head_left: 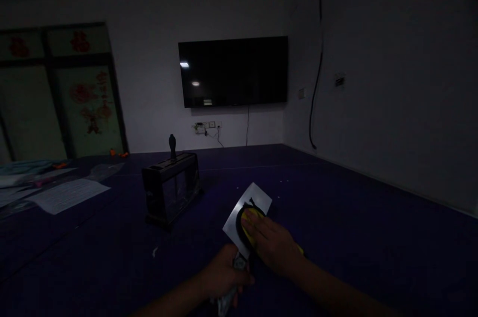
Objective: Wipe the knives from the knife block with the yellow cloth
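Observation:
My left hand [224, 274] is wrapped round the grey patterned handle of a cleaver [233, 220], whose broad, shiny rectangular blade tilts up and away from me. Against the face of the blade, my right hand [276, 247] presses a yellow cloth with a black edge [248, 237]. Its fingers lie over the cloth, and a bit of yellow also shows beyond the wrist. The cloth covers the middle of the blade. Left of the hands stands a black box-shaped frame [155, 202] with see-through sides and an upright black knob on top.
The dark blue surface [336, 247] stretches to the walls, with small white scraps on it. Papers [70, 195] and cloth-like items lie at the left. A television [235, 73] hangs on the far wall above outlets. A black cable [316, 82] runs down the right wall.

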